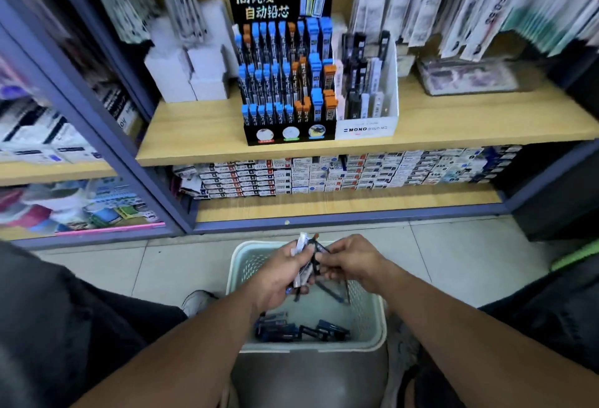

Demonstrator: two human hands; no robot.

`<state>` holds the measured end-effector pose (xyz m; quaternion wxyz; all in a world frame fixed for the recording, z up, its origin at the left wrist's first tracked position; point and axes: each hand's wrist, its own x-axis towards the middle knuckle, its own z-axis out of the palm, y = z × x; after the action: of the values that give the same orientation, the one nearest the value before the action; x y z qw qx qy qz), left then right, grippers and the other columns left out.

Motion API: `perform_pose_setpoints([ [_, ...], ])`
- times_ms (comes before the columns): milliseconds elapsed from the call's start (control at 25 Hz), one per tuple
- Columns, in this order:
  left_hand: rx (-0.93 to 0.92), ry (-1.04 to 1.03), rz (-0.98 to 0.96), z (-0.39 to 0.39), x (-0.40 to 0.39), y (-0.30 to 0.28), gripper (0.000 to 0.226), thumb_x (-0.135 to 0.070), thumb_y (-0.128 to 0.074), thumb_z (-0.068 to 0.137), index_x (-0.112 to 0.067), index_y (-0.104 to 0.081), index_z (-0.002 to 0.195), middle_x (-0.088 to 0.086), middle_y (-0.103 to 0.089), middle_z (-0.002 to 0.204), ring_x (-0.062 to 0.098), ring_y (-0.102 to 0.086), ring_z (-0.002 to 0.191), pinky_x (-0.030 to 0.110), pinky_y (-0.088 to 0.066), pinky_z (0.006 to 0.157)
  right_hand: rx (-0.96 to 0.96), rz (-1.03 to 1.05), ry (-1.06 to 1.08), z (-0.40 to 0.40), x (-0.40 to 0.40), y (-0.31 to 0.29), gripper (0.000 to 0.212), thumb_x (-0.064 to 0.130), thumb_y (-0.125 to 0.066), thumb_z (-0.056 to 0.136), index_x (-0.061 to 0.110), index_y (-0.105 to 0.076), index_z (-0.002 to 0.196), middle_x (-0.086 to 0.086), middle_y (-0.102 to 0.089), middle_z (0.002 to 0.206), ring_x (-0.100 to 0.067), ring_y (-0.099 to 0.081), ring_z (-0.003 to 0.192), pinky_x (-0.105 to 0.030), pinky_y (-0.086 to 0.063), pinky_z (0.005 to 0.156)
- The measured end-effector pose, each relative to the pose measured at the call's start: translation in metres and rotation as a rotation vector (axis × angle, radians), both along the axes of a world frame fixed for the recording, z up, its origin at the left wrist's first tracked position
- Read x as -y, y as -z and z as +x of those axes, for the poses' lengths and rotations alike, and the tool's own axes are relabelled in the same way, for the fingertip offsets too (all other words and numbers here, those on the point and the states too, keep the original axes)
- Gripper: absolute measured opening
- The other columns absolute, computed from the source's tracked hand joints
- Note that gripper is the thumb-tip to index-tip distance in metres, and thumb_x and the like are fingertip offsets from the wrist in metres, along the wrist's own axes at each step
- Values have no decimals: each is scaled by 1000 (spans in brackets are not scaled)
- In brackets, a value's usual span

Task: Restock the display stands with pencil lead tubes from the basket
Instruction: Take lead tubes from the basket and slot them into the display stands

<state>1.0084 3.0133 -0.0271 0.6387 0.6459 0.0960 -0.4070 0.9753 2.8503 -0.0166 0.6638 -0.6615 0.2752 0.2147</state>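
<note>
Pencil lead tubes (303,265) sit bunched in the left hand (281,273), its grip curled round them; the right hand (351,263) pinches one. Below lies the basket (372,313). Above, on the shelf (194,135), stand the "PILOT" stand (287,83) and "MONO graph MG" box (368,129).

Wooden shelf (201,135) carries two display stands (288,83); basket (372,317) on floor (453,261).

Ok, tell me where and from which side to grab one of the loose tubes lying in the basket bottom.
Take a loose lead tube across its long flat sides near the middle, coming straight down from above. It lies flat on the floor of the basket, whose walls block a sideways reach. Both hands are busy with other tubes.
</note>
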Motion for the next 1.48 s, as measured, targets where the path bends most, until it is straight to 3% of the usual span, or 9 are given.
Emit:
perform_pose_setpoints([
  [200, 236, 58, 4, 12, 17, -48, 14, -27, -55, 104, -14, -56, 97, 7, -61, 65, 16, -52, 51, 22, -38, 41, 157, -81, 38, 14, 0, -49, 15, 4, -68, 93, -6, -69, 83, -14, -66, 59, -18, -60, 44, -27, -56, 53],
  [360, 428, 20, 50, 43, 40, -111, 15, -27, -54, 104, -12, -57, 105, 5, -61, 65, 14, -50, 47, 22, -36, 40, 332, -103, 69, 35, 9, -113, 22, -5, -53, 98, -4, -66, 80, -6, -62, 53, -14, -60, 46, -25, -57, 57],
  [480, 541, 10, 29, 67, 53, -160, 16, -28, -51, 105, -13, -56, 107, 8, -58, 69, 14, -47, 47, 22, -34, 39, 447, -83, 72, 52, 23, -161, 26, -13, -45, 97, -3, -68, 89, -12, -63, 71, -16, -60, 60, -29, -59, 72],
  [600, 600, -3, -42, 91, 69, -204, 14, -28, -51, 105, -15, -56, 105, 10, -57, 73, 15, -48, 51, 24, -36, 41, 568, -7, 123, 69, 43, -202, 15, -9, -48, 99, -6, -59, 107, -19, -66, 81, -21, -66, 66, -25, -58, 68],
  [720, 605, -43, -110, 118, 88, -236, 13, -28, -52, 105, -16, -57, 106, 7, -59, 72, 15, -49, 50, 26, -35, 43, 683, 31, 235, 90, 66, -235, 11, -6, -57, 96, -1, -51, 104, -25, -68, 83, -30, -70, 66, -28, -59, 65],
  [920, 511, -82, -213, 159, 118, -264, 12, -27, -57, 103, -15, -55, 104, 10, -57, 86, 15, -52, 53, 25, -36, 38, 757, -427, 421, 143, 134, -263, 12, -4, -58, 97, 3, -68, 95, -17, -71, 100, -20, -74, 72, -32, -61, 81],
  [1160, 487, -66, -231, 191, 146, -265, 13, -26, -57, 103, -17, -51, 96, 6, -52, 82, 17, -51, 51, 22, -34, 38, 756, -1128, 196, 193, 175, -255, 13, 12, -80, 84, 16, -75, 95, -2, -73, 87, -18, -71, 82, -38, -60, 82],
  [1320, 459, -67, -215, 200, 151, -258, 13, -26, -58, 102, -15, -51, 99, 4, -50, 80, 17, -50, 50, 23, -33, 40, 771, -1229, 80, 214, 174, -242, 20, 8, -75, 88, 13, -77, 108, -7, -76, 102, -23, -71, 94, -37, -56, 93],
  [1480, 446, -73, -245, 206, 153, -259, 14, -24, -59, 102, -14, -51, 106, 4, -50, 74, 17, -51, 49, 22, -33, 40, 801, -1113, 205, 227, 176, -247, 19, 3, -73, 88, 14, -76, 102, -3, -76, 93, -19, -71, 89, -37, -57, 90],
])
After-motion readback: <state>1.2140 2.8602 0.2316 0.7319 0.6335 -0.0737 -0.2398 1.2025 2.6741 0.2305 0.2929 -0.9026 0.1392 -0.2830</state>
